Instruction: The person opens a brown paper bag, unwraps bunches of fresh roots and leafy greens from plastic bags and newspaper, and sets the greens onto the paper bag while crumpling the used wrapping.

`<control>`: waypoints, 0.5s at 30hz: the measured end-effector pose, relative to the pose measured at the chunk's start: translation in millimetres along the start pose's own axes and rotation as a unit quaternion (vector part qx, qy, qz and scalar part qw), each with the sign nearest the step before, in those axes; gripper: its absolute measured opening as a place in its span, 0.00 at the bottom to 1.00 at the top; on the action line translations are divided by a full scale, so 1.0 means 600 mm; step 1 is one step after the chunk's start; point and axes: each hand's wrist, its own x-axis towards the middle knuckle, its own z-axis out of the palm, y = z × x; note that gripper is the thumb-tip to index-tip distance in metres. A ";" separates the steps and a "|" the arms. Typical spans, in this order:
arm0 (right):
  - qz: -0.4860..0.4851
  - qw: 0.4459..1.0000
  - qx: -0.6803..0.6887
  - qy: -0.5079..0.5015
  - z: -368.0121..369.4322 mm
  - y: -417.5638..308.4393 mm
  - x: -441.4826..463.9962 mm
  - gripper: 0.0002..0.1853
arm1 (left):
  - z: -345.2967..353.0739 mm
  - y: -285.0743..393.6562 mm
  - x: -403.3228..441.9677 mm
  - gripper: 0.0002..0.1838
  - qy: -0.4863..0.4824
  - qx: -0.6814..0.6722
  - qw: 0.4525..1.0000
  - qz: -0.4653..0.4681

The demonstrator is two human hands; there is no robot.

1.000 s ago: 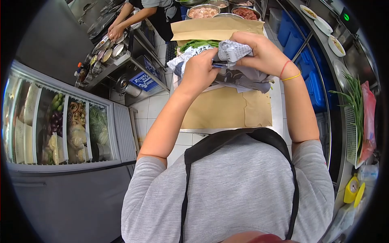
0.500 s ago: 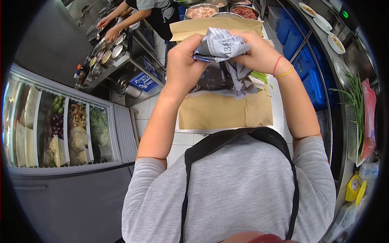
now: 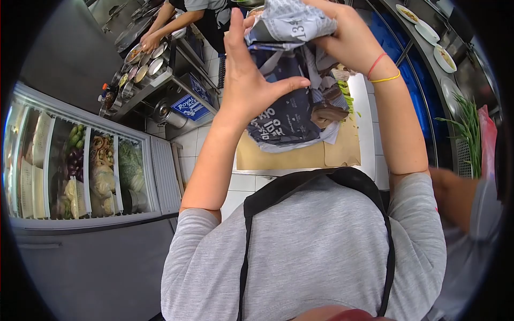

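A crumpled newspaper bundle [image 3: 286,101], dark with white print on its lower part, hangs above brown paper [image 3: 278,157] on the table. My right hand [image 3: 345,40] grips its pale, folded top edge. Spread beside the bundle's left side is my left hand [image 3: 249,80], thumb pointing right and fingers up, with nothing visible in its grasp. Chopped green stalks [image 3: 345,95] show at the bundle's right. Whatever is inside the newspaper is hidden.
Another person's hands [image 3: 151,41] are over pans at the upper left. An open-topped chiller [image 3: 152,176] stands left. On the right counter are plates [image 3: 444,59] and green stalks [image 3: 471,134]. Another person's arm [image 3: 455,198] is close behind my right elbow.
The newspaper bundle has been raised and its dark printed side now hangs open toward me. My left hand has let go and spread its fingers. Another person's arm has appeared at the right.
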 end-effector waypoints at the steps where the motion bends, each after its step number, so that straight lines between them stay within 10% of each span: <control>1: -0.001 1.000 0.001 0.000 -0.002 -0.001 0.004 0.18 | 0.008 -0.014 -0.008 0.60 0.000 0.001 1.000 0.000; 3: 0.023 0.998 0.052 -0.006 -0.007 -0.002 0.014 0.16 | 0.025 -0.042 -0.019 0.69 -0.072 -0.006 0.992 -0.107; 8: -0.021 0.998 0.064 0.010 -0.010 0.017 0.032 0.17 | 0.039 -0.053 0.010 0.35 0.001 -0.004 0.994 -0.107; 11: -0.087 0.994 0.060 -0.009 -0.011 0.030 0.034 0.29 | 0.036 -0.065 0.034 0.19 0.085 -0.057 0.985 -0.141; 15: -0.068 0.993 0.084 -0.048 0.016 0.053 0.021 0.57 | 0.058 -0.143 0.050 0.25 0.130 -0.189 0.969 -0.087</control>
